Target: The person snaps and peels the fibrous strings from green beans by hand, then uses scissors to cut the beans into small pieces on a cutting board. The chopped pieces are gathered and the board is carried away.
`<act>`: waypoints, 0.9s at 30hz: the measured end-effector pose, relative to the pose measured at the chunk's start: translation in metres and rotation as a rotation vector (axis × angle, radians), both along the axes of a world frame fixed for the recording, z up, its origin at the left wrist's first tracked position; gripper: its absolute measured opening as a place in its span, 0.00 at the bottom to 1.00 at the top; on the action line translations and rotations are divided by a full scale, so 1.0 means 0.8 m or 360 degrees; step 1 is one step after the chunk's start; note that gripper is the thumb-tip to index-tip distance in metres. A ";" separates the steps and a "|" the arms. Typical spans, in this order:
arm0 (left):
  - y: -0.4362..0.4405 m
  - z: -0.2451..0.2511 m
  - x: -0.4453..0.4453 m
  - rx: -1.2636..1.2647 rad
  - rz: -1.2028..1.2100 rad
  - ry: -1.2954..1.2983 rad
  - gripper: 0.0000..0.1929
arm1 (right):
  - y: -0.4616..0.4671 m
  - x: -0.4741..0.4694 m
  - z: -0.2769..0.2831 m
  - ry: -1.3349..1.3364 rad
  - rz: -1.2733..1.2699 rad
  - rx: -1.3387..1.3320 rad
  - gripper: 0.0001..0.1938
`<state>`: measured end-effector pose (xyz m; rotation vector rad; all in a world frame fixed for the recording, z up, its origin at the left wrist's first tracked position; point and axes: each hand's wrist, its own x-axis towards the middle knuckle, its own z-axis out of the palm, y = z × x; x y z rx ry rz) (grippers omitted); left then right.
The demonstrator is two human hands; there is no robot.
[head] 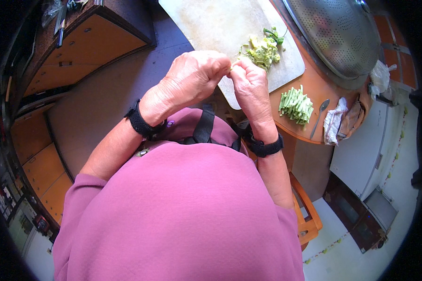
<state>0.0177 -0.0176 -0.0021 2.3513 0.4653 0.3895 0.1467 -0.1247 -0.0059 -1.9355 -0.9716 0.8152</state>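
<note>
My left hand (pixel 197 72) and my right hand (pixel 250 82) meet fingertip to fingertip over the near edge of a white cutting board (pixel 218 24). Pinched between them is a tiny yellow-green vegetable piece (pixel 231 68), mostly covered by the fingers. Just beyond my right hand, a loose heap of pale green vegetable scraps (pixel 263 51) lies on the board, with a darker green bit (pixel 275 36) at its far side. To the right, cut green bean pieces (pixel 296 105) form a neat pile directly on the wooden table (pixel 285 128).
A metal spoon (pixel 320 117) and a crumpled white cloth (pixel 335 121) lie right of the beans, beside a brown cloth (pixel 353 117). A large perforated metal colander (pixel 337 38) stands at the far right. An orange-brown cabinet (pixel 88 52) is at left, a wooden chair (pixel 307 214) at lower right.
</note>
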 end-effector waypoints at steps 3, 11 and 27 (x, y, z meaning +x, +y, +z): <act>0.000 0.000 0.001 -0.0067 0.0077 -0.0143 0.05 | 0.001 0.004 0.000 0.0365 -0.0019 0.0103 0.10; 0.002 0.003 -0.007 -0.1213 0.0317 -0.0315 0.08 | 0.000 0.000 0.022 0.0989 0.0023 0.0256 0.09; 0.047 -0.020 -0.026 -0.2042 0.0497 -0.0928 0.11 | -0.020 0.011 0.020 0.0553 0.0293 -0.0168 0.09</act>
